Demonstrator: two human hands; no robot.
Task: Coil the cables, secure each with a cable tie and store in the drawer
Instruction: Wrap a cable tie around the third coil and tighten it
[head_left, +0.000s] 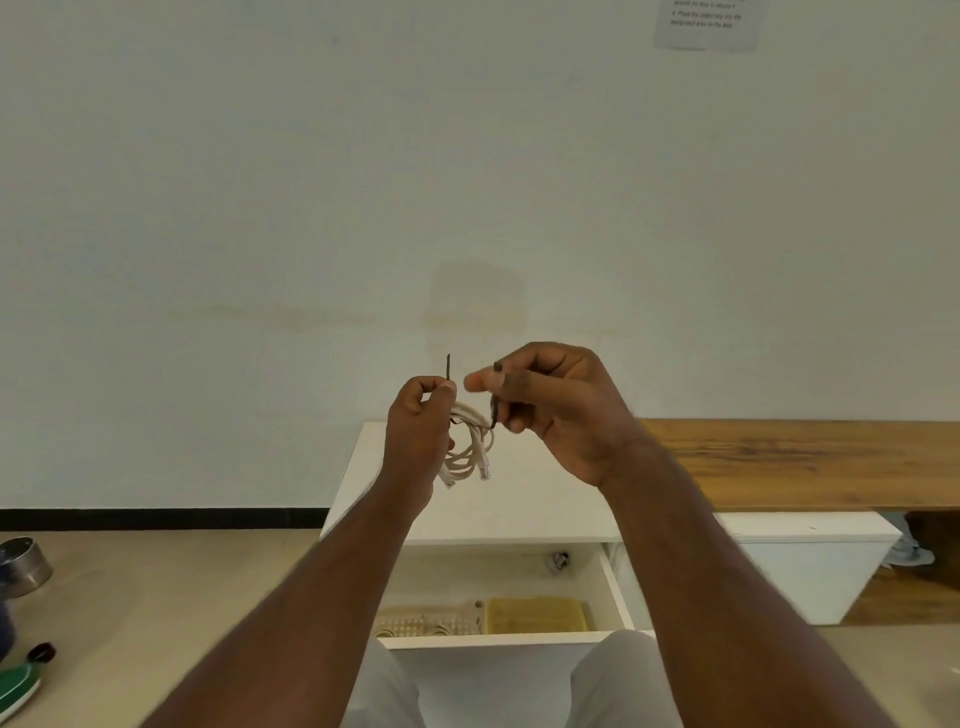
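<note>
Both forearms reach up and forward from the bottom of the view, bare to the elbow, converging so the hands sit near each other at chest height. The left hand (418, 428) shows its back to the camera, fingers curled inward and thumb pressed against the forefinger, pinching one end of a thin dark tie (448, 366) that sticks up above its knuckles. The right hand (558, 402) is turned palm inward, forefinger and thumb extended toward the left hand, the other fingers curled round the tie's other end just below its fingertips.
</note>
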